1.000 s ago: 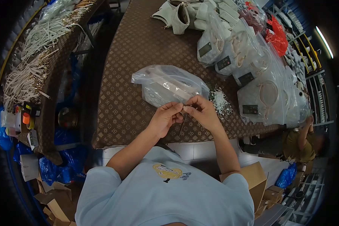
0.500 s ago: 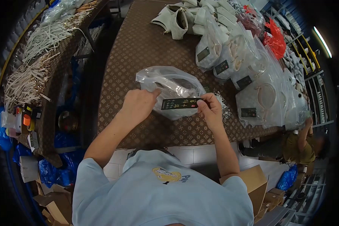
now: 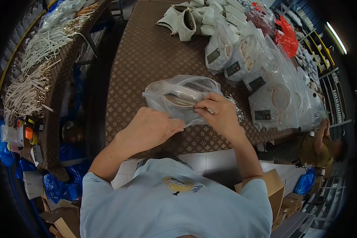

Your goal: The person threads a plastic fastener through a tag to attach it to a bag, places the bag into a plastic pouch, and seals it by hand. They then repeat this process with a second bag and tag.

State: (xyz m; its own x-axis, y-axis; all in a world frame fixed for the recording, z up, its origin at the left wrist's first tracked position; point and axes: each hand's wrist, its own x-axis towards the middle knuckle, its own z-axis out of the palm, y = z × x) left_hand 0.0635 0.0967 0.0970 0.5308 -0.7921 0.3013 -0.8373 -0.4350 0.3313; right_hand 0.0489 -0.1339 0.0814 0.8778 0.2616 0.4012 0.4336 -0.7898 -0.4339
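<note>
A clear plastic bag (image 3: 156,95) with a pale handbag (image 3: 182,97) inside lies on the brown patterned table (image 3: 142,51). At its near edge, my left hand (image 3: 158,125) has its fingers pressed together on the plastic bag. My right hand (image 3: 218,113) is at the bag's right side, thumb and fingers pinched over the opening; what they hold is hidden. The black card does not show in my hands now. Beside my right hand is a pile of thin white strings (image 3: 238,111).
Packed bags with black cards (image 3: 261,95) stand at the right, with unpacked pale bags (image 3: 186,23) at the back. White straps (image 3: 27,87) cover a left-hand bench. Another person (image 3: 319,148) is at the far right. Cardboard boxes (image 3: 275,190) sit below the table.
The black card that my right hand held has gone from view. My left hand has moved nearer and right to the bag's near edge. My right hand has shifted slightly left over the opening.
</note>
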